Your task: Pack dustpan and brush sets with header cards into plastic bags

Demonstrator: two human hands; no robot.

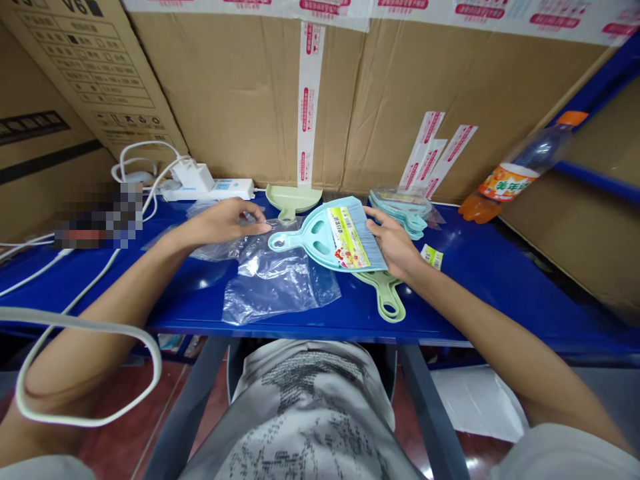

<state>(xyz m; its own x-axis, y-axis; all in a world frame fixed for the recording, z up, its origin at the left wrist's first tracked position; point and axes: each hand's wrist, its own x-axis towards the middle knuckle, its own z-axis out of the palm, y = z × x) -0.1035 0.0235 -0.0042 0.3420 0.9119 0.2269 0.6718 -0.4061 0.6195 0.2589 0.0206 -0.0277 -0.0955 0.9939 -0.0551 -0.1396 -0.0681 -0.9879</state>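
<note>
The right hand (393,243) is holding a light-blue dustpan-and-brush set (330,233) by its bristle end, over the desk (480,287). The set's handle is pointing toward the left hand (227,223), whose fingers are bending loosely beside a clear plastic bag (270,283) — whether they are gripping its edge, I cannot tell. A green dustpan (387,293) is lying partly hidden below the blue set; more blue sets (400,210) are lying behind the right hand.

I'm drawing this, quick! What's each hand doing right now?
Left hand: half-curled at the clear bag; can't tell if it's gripping.
Right hand: closed on the light-blue brush set.
</note>
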